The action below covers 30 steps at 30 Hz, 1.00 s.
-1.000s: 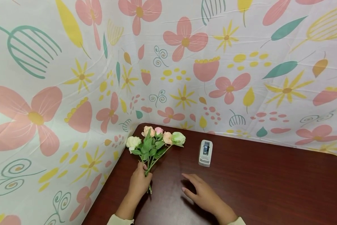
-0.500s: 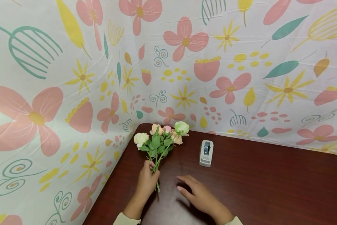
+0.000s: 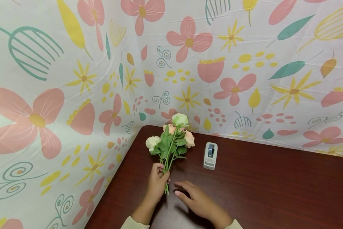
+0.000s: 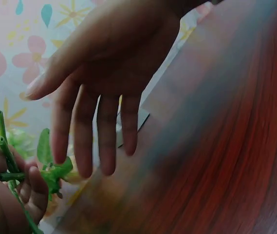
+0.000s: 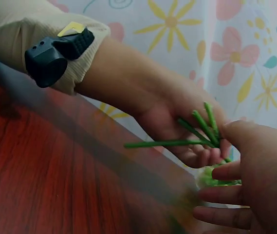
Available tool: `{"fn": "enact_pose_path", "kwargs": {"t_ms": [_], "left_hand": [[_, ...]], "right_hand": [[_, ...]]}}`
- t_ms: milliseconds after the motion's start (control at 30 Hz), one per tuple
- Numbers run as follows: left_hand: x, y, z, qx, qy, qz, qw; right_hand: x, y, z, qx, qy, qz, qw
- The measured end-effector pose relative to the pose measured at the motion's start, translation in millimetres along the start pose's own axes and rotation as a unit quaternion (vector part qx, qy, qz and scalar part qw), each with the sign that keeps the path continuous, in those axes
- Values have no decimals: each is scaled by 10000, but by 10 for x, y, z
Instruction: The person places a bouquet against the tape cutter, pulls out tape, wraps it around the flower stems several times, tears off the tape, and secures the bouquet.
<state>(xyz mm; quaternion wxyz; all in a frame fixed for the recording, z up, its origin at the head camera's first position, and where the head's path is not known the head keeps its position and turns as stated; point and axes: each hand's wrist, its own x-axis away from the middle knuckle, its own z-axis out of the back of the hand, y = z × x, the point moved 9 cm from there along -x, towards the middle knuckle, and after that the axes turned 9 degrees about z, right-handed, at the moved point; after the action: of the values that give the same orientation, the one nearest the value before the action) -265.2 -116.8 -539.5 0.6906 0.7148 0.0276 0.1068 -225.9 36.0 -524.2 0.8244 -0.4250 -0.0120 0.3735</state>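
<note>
My left hand (image 3: 157, 182) grips the stems of a bunch of roses (image 3: 171, 141), just below their green leaves. The blooms are white-green, peach and pink, the pink one mostly hidden; a pale green rose (image 3: 180, 120) stands highest. Several cut stem ends (image 5: 204, 122) stick out of the left hand in the right wrist view, one pointing well to the side. Close by on the right, my right hand (image 3: 197, 200) hovers over the table, fingers extended and holding nothing. In the left wrist view that right hand (image 4: 109, 73) shows its palm, fingers spread slightly apart.
A white tape dispenser (image 3: 210, 156) stands on the dark red-brown table (image 3: 263, 184), to the right of the roses. Flower-printed cloth (image 3: 188, 73) hangs along the table's back and left edges. A small black camera (image 5: 48, 61) sits on the left sleeve.
My left hand has carried the roses to the right. The pale green rose has swung up and over to the middle of the bunch. My right hand has shifted left, nearer the stems.
</note>
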Motion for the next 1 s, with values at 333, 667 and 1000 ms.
{"fn": "enact_pose_path", "kwargs": {"t_ms": [333,667,1000], "left_hand": [[64,48,-269,1080,-284,-52,9937],[86,-86,-434,1440,-310,94,9891],[77,-313,-488,1545,-266,228,9874]], "right_hand": [[7,-6,-2,-627,168,-623,9959],[25,97,-186,-3024,41,-1216,9454],[60,202,-243,-3591,89,-1456,9218]]}}
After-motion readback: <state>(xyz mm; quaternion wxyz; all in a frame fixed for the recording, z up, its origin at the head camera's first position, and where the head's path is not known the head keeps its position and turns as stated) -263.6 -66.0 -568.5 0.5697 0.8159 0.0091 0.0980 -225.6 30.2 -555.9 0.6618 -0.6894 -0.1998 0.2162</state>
